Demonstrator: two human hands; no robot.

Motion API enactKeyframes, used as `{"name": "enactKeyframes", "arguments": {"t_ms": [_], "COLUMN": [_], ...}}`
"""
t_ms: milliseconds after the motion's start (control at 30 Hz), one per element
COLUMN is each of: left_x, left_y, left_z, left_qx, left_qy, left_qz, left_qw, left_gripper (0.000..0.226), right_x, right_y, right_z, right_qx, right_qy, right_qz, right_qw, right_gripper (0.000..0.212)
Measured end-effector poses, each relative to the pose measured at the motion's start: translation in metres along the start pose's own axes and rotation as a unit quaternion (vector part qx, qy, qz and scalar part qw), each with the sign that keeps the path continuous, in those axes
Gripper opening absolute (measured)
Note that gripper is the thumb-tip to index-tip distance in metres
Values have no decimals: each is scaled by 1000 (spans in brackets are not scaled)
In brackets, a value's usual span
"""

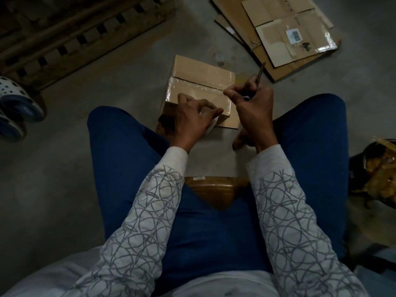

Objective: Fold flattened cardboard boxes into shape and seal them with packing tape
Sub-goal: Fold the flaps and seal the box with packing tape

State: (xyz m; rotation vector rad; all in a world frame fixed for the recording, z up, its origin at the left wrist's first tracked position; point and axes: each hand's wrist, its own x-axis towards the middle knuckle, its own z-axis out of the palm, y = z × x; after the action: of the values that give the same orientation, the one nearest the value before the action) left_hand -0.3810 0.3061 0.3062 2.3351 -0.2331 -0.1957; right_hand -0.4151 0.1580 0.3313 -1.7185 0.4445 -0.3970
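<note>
Looks like a dim storeroom or packing area, warehouse type. Bare concrete floor (pixel 53 168). A wooden pallet (pixel 70 33) sits at the far left corner and flattened cardboard (pixel 285 28) is stacked at the far right. A taped box (pixel 201 71) stands on the floor mid-frame, and sandals (pixel 15 103) lie at the left edge.

Box (pixel 199 82): tan. Trousers (pixel 120 157): blue. Sleeves (pixel 139 221): pale grey with dark scribbled loops. Floor (pixel 64 168): grey. Shoe (pixel 15 97): white and blue, dotted with holes.

L hand (pixel 192 120) holds tape (pixel 211 126), R hand (pixel 251 103) cutter (pixel 260 71) (over box (pixel 199 68)).
</note>
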Motion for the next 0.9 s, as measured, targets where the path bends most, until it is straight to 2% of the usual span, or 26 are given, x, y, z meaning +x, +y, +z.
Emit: {"name": "enactKeyframes", "arguments": {"t_ms": [133,200,233,333,400,467,600,733,800,900], "left_x": [3,3,4,3,5,7,7,24,32,40], "left_y": [-4,-2,-2,-7,-9,-13,-20,-29,-35,-38], "left_z": [0,0,-1,-3,-5,-6,-10,-22,-27,-38], "left_qx": [17,-4,-16,-83,-149,-190,-229,-239,-285,-385], "left_qy": [20,51,70,115,116,99,109,63,35,26], "left_qz": [78,77,64,1,-35,-69,-147,-204,-221,-262], "left_qw": [997,996,995,990,981,974,956,947,932,884], "left_gripper": [24,23,21,14,11,3,20,32,22,19], "right_x": [3,1,-1,-11,-20,-26,-30,-31,-30,-28], "right_y": [1,0,0,3,9,17,31,33,30,30], "right_z": [-2,-2,-2,1,11,21,28,32,36,43], "right_qx": [-17,-23,-20,7,-3,-43,-51,-22,-23,-18], "right_qy": [-13,-2,10,35,15,-26,-111,-139,-143,-151], "right_qz": [-17,-37,-39,28,76,86,93,97,93,92], "right_qw": [1000,999,999,999,997,995,988,985,985,984], "right_gripper": [34,32,32,53,53,51,46,46,45,44]}}
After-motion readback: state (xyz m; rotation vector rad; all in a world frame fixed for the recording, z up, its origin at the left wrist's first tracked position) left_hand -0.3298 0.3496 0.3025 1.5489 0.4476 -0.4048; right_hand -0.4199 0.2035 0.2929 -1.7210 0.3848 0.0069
